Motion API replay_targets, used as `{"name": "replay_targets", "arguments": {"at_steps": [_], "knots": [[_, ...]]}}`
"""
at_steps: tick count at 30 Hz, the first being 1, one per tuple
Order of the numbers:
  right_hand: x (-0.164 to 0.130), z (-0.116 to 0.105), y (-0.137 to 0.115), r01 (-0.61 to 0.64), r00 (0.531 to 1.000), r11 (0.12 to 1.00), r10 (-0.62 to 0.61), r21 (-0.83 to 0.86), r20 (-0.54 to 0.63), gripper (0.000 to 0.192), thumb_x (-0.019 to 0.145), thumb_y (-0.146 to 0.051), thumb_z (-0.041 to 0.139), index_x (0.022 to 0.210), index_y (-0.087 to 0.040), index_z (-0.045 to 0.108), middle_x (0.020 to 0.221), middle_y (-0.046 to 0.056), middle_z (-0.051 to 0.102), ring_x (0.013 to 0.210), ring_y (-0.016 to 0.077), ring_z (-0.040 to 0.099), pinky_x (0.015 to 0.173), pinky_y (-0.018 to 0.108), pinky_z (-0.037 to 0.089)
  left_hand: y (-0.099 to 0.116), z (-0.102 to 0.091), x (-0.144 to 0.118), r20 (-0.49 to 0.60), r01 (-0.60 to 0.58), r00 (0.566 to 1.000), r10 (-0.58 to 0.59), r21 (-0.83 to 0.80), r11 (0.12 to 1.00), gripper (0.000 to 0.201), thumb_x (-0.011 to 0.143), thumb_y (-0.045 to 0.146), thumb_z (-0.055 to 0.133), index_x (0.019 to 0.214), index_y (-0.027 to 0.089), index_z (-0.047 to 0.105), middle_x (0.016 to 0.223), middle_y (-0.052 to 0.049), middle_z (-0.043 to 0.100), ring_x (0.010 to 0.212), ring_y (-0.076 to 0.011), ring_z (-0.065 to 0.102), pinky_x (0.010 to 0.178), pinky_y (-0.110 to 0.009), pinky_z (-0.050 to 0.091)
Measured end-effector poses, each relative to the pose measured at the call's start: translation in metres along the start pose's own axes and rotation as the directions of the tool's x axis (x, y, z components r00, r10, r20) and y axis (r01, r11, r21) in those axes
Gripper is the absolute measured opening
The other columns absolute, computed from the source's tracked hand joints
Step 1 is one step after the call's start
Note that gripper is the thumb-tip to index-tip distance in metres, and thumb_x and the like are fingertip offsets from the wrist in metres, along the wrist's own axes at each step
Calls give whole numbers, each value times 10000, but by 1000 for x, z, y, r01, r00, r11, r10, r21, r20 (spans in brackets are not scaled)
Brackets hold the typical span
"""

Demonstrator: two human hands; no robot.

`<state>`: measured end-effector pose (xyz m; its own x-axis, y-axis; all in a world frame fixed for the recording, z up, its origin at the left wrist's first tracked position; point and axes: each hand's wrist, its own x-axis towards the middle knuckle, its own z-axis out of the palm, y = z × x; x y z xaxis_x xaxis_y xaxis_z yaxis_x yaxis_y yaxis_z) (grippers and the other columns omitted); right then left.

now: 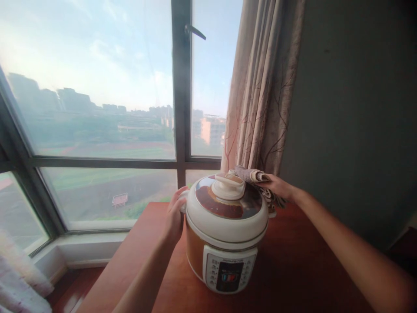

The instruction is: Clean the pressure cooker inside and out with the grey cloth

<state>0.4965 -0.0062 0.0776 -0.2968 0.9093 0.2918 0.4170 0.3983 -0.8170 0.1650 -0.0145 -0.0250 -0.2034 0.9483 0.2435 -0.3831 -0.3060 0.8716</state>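
Upright, lidded white-and-brown electric pressure cooker point(224, 230) against the left fingers point(176, 202); folded grayish cloth point(249, 174) within the right fingers point(273, 183).

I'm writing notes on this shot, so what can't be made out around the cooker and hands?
All in the head view:
Inside of the cooker: covered by its lid.
Cooker's far side: behind its own body.
Small print on the control panel: too small and blurred.
Some fingers of the right hand: hidden by the bunched cloth.
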Motion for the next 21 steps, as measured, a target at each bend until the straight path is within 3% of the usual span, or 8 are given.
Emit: {"name": "replay_targets", "arguments": {"at_steps": [3,7,13,16,21], "knots": [[-32,13,-9,116,991,969,-128,-218,-42,509,830,-435,651,1282,-200,641,1299,85,660,1237,300,581,1105,466,400,0,1,-1,18,15,1000,-15,-30,999,428,693,291,645,1107,179,648,910,-23,678,753,-177,590,617,-255,408],[-74,49,-23,156,956,840,-261,-520,-134,540,881,-418,591,1379,-211,562,1457,105,527,1356,303,468,1150,492,339,3,3,-3,13,19,1000,-19,-36,999,463,674,308,649,1115,171,632,895,-20,676,709,-166,579,616,-260,405],[-119,103,-47,162,909,773,-359,-613,-213,557,889,-334,566,1437,-275,488,1494,51,488,1430,343,335,1138,570,311,7,8,-7,6,44,999,-44,-65,997,519,658,305,648,1157,169,593,897,-15,683,670,-147,573,620,-256,404],[-131,125,-62,234,901,754,-405,-614,-153,619,866,-298,564,1472,-284,438,1524,24,450,1458,341,276,1171,579,230,7,9,-8,12,44,999,-43,-74,996,513,659,295,646,1153,173,588,846,-3,679,653,-142,568,614,-252,403],[-131,152,-87,399,903,727,-417,-559,102,727,799,-335,627,1492,-274,417,1560,-6,394,1483,321,217,1231,516,43,7,6,-7,21,30,999,-30,-26,999,488,694,314,637,1160,178,592,857,-7,686,644,-143,565,618,-260,418]]}}
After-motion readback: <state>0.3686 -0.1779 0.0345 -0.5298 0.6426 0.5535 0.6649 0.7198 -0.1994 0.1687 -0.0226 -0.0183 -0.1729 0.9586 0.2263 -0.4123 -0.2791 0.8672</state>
